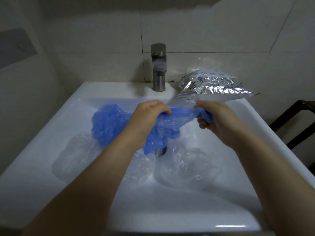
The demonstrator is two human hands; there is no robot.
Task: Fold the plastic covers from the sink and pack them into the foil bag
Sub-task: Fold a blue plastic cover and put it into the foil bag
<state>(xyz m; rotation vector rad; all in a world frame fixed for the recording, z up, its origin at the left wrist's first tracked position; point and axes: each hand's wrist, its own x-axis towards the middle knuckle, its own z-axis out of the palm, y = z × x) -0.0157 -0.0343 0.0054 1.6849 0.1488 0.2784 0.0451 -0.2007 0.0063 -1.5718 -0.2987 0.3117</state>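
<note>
Plastic covers fill the white sink (42,133), and going from near to far the first are the clear ones: a clear cover (76,155) lies crumpled below and outward of the left forearm, and a second clear cover (189,166) lies beneath the right wrist, partly over the drain (161,151). Above these, both hands hold one blue cover (177,116) stretched between them. The left hand (150,116) has its fingers curled down over one end, with the rest of the film bunching out past its wrist and trailing toward the drain. The right hand (214,118) pinches the other end, a dark blue gathered edge showing under its thumb. A further heap of blue cover (109,123) sits just beyond and outward of the left hand (whether it is a separate piece or the same one, I cannot tell).

My judgement is that this film is very light, limp and slippery, likely to cling and spring open, so it wants holding at the gathered rim, kept taut while folding.

Beyond the right hand's knuckles the foil bag (216,87) rests on the sink's back ledge, its mouth facing the hands. Beyond the left hand stands the tap (158,68).
</note>
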